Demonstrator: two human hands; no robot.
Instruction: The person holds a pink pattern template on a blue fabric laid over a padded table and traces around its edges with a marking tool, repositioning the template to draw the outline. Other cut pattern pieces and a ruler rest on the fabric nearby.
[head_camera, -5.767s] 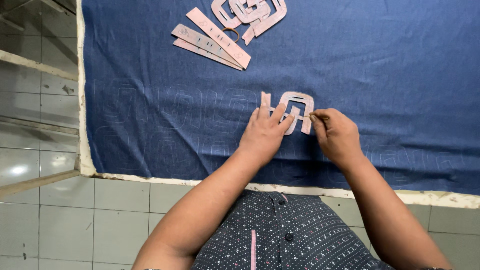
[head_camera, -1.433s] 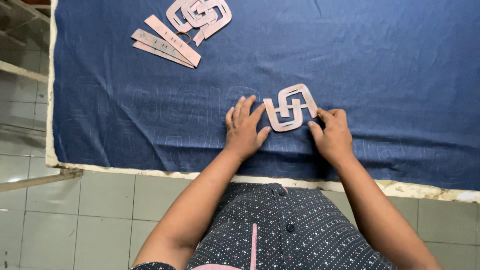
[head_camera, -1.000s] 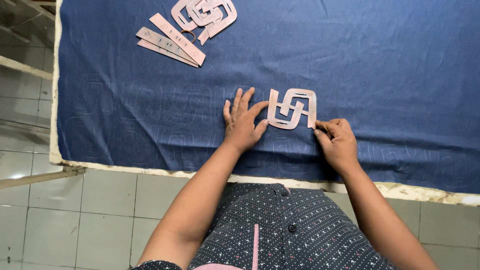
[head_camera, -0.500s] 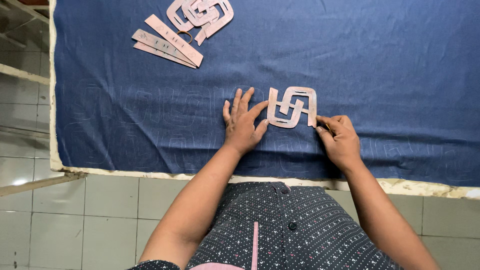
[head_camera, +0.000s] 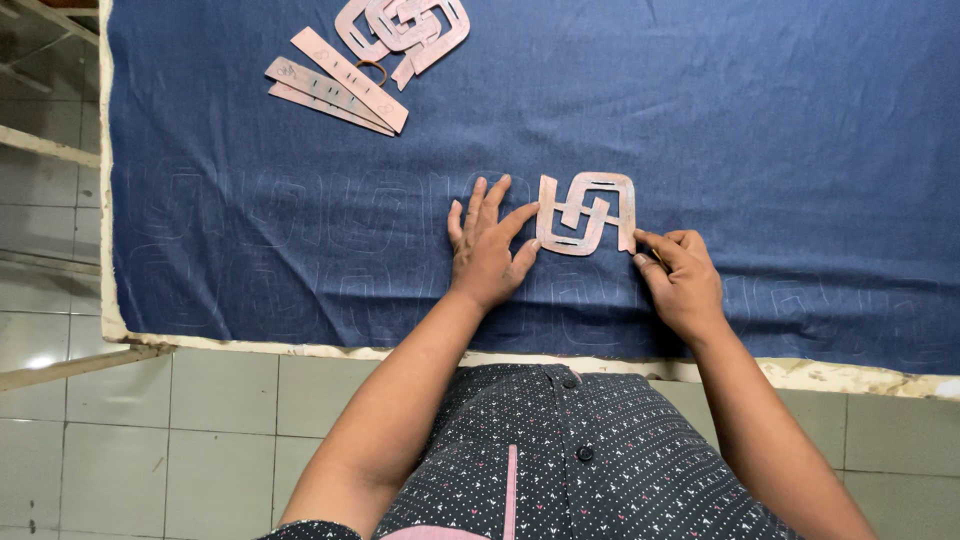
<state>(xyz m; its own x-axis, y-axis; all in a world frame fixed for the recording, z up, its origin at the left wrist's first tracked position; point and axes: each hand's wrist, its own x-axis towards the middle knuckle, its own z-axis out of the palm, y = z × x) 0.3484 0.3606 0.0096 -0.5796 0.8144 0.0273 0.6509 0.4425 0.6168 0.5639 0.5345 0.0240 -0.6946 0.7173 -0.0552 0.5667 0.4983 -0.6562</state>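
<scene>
The left hand (head_camera: 487, 252) lies flat on the blue cloth (head_camera: 780, 130), palm down and fingers spread wide. Its forefinger and thumb reach to the left edge of the pink stencil (head_camera: 587, 213) and touch it there; the hand pins rather than grips, closed on nothing. The right hand (head_camera: 683, 282) is loosely curled, knuckles up, its forefinger and thumb pinched together at the stencil's lower right corner. A thin dark thing seems to sit in that pinch — too small and too hidden to say what it is, or whether the hand is truly closed on it.

The stencil lies flat on the cloth between the two hands, a little right of the middle of the bench (head_camera: 820, 372). It is a thin, pale pink cut-out of rounded, interlocked bands — two hooked loops linked through one another, with open slots that show the blue beneath. Its surface looks worn and smudged.

The cloth covers the bench top nearly to its whitish front edge, and faint outlines of similar looped shapes show across it around the hands. At the far left corner, well apart from the hands, lie a few long pink strips (head_camera: 335, 80) fanned over one another, and just beside them a pile of looped stencils (head_camera: 405, 28) of the same pink. Below the bench edge is a tiled floor (head_camera: 200, 440).
</scene>
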